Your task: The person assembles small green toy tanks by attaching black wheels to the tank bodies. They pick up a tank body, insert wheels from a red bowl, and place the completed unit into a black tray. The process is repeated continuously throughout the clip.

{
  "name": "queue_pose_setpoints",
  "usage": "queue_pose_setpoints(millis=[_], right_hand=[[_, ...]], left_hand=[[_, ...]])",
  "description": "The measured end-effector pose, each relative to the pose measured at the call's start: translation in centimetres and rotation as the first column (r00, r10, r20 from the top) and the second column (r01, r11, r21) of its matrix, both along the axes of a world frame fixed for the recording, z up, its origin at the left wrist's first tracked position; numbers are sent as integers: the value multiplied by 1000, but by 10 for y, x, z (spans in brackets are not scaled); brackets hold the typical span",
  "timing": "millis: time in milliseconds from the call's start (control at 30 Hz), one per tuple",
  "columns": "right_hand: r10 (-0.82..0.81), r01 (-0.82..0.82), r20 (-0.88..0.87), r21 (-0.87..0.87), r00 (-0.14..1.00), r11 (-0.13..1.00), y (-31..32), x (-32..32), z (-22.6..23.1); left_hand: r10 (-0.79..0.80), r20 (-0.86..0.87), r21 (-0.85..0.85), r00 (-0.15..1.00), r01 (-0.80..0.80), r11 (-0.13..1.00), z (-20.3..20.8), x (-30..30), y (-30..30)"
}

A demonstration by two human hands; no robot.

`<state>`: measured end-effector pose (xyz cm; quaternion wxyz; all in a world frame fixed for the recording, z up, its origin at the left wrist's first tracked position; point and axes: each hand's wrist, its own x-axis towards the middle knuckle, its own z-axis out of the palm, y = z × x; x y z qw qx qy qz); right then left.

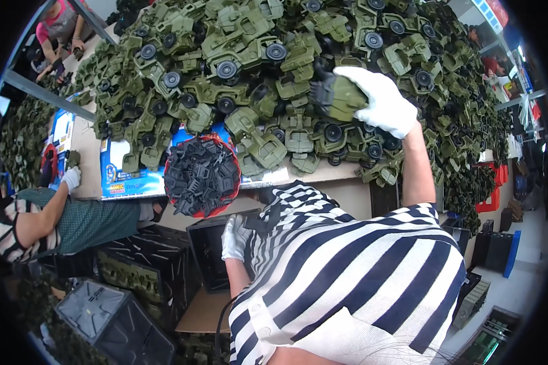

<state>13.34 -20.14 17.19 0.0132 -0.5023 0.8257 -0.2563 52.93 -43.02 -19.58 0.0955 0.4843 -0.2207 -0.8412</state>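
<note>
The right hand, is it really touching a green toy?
Touching. The head view shows the white-gloved right hand with its fingers against a green toy, no gap between them.

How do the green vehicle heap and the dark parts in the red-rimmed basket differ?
Colour: the green vehicle heap is olive with black wheels; the dark parts are blackish. Spread: the heap sprawls widely; the parts fill the red-rimmed basket. Size: the heap's vehicles look larger than single dark parts. Both are jumbled.
</note>
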Motion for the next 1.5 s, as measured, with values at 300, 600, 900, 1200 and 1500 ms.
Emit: queue_pose_setpoints(millis=[300,600,900,1200,1500], right_hand=[[-232,358,-309,458,922,814,24,-15,-42],[-42,42,-229,-5,972,999,-147,-5,-16],[-35,-19,-330,-157,944,987,-239,-22,-81],[378,-329,29,-431,926,840,-142,-7,-33],[941,-872,77,-356,331,336,-148,104,-82]], left_hand=[[6,81,-17,997,-5,1000,12,-1,-1],[55,82,-71,995,-49,996,13,-6,8],[155,127,-85,980,-145,986,41,16,26],[-140,3,-206,990,137,969,102,-8,14],[-57,-716,-223,696,-151,963,199,-68,-25]])
